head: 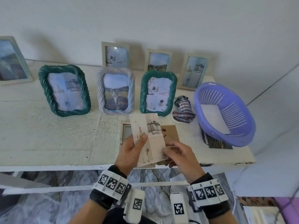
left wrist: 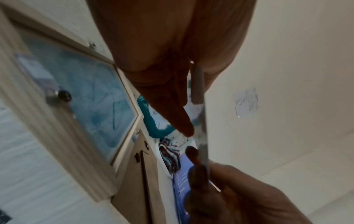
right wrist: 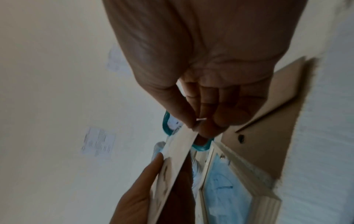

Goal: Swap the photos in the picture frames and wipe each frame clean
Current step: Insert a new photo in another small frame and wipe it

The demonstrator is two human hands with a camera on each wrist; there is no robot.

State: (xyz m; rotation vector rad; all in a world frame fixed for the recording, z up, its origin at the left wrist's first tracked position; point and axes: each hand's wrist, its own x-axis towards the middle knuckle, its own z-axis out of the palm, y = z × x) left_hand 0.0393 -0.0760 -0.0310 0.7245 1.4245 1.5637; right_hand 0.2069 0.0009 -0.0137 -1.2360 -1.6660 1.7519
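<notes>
Both hands hold a beige four-panel photo (head: 149,135) upright above the table's front edge. My left hand (head: 141,143) grips its left side, thumb on the front and fingers behind. At the lower right edge, my right hand (head: 167,148) pinches the photo (right wrist: 178,151) between thumb and fingertips (right wrist: 199,125). In the left wrist view the photo (left wrist: 203,128) shows edge-on. Beneath the hands a pale wooden frame (head: 125,131) lies face down and open, its brown backing board (head: 171,131) beside it. A striped cloth (head: 183,110) sits on a white dish to the right.
Two green twisted frames (head: 64,90) (head: 157,92) and a silver one with a cat photo (head: 115,90) stand mid-table. Several pale wooden frames (head: 115,54) lean on the wall. A purple basket (head: 224,113) holding white paper stands at the right edge, over another photo (head: 218,143).
</notes>
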